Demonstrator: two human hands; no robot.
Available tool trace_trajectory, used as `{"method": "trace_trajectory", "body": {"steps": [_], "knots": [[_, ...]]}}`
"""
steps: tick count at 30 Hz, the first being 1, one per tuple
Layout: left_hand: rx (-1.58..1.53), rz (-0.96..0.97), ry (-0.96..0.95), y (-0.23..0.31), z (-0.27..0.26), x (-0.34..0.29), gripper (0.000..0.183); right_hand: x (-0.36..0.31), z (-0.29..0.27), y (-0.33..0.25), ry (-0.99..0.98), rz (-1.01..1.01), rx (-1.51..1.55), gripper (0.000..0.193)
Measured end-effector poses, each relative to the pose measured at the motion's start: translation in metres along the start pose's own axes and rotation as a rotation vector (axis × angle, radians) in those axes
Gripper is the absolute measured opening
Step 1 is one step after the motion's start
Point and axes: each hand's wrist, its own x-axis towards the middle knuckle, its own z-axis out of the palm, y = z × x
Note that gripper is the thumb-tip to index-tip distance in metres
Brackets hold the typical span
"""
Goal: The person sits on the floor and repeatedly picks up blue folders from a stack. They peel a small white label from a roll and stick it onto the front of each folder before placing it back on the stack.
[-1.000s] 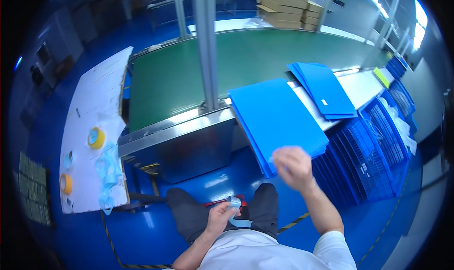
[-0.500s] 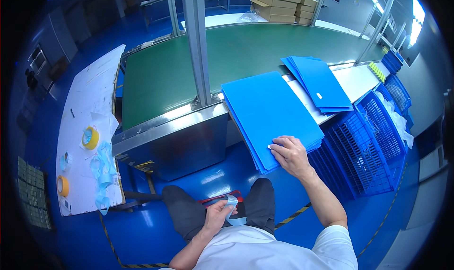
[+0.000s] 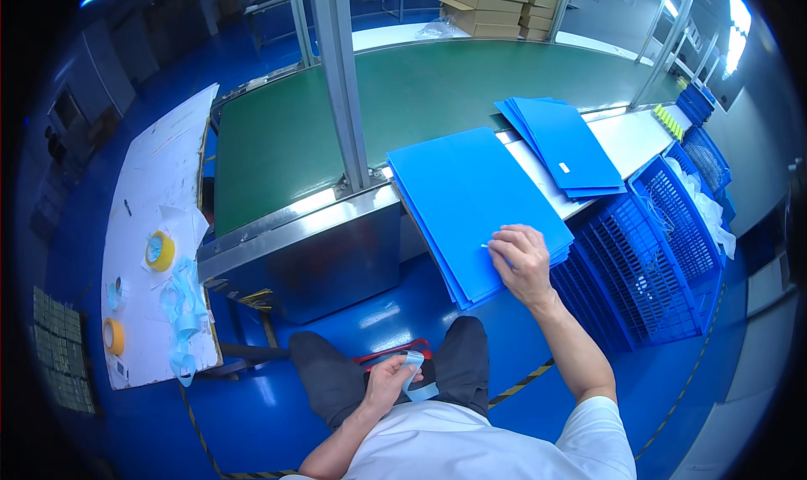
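My left hand, low over my lap, is closed on a curled strip of light blue tape that hangs from the fingers. My right hand is pinched over the near right part of a stack of blue plastic sheets. A small white piece shows at its fingertips; whether it is a sticker like the one on the other stack I cannot tell. The near stack overhangs the table edge toward me, its sheets slightly fanned.
Behind lies a second stack of blue sheets with a white label. Blue plastic crates stand at the right. A green conveyor belt runs behind a metal post. The white table at left holds tape rolls and light blue strips.
My right hand has moved slightly up and to the right over the sheets, with the white piece at its fingertips. My left hand stays with the tape strip.
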Motion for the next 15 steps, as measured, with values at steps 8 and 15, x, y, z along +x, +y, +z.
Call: {"method": "trace_trajectory", "body": {"steps": [8,15], "knots": [[-0.01,-0.015,0.003,-0.007,-0.002,0.003,0.027,-0.016,-0.004,0.007,-0.34,0.132,0.145,0.02],[-0.096,-0.028,0.012,-0.014,0.0,0.008,0.022,-0.028,-0.017,-0.004,-0.426,0.005,0.056,0.072]]}}
